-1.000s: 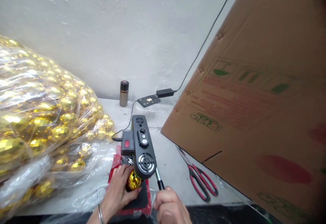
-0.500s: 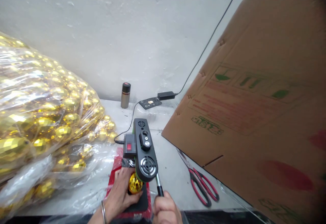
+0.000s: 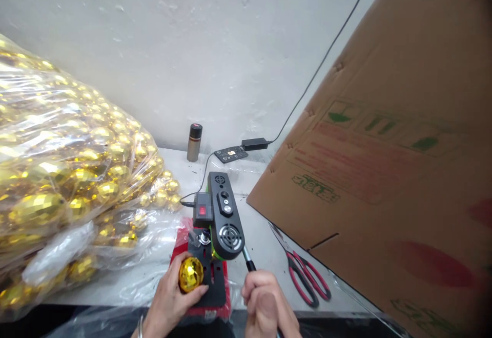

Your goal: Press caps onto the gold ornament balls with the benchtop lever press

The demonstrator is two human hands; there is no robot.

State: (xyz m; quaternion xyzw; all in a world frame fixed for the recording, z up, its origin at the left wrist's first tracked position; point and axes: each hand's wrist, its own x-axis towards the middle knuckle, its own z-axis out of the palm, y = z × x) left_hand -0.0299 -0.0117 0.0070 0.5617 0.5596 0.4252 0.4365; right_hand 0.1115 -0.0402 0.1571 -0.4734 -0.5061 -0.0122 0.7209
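Note:
A shiny gold faceted ball (image 3: 191,275) is held between the thumb and fingers of my left hand (image 3: 171,297), over the front left part of the black base plate (image 3: 209,297). My right hand (image 3: 269,302) is closed round the black grip of a metal lever (image 3: 249,261), which comes out of the right side of the black machine (image 3: 226,217). The machine's rounded head stands above the plate, to the right of the ball. Beneath the plate lies a red sheet (image 3: 180,243).
Left, a clear plastic bag (image 3: 77,163) bulges with gold balls. A large cardboard box (image 3: 369,174) leans at the right, with red-handled scissors (image 3: 307,279) beside it. Near the wall are a bottle (image 3: 194,143), a black adapter (image 3: 254,144) and a cable.
My left hand has drawn the gold ball left, out from beside the machine's head. My right hand has shifted slightly right, still on the lever. The camera view has shifted a little.

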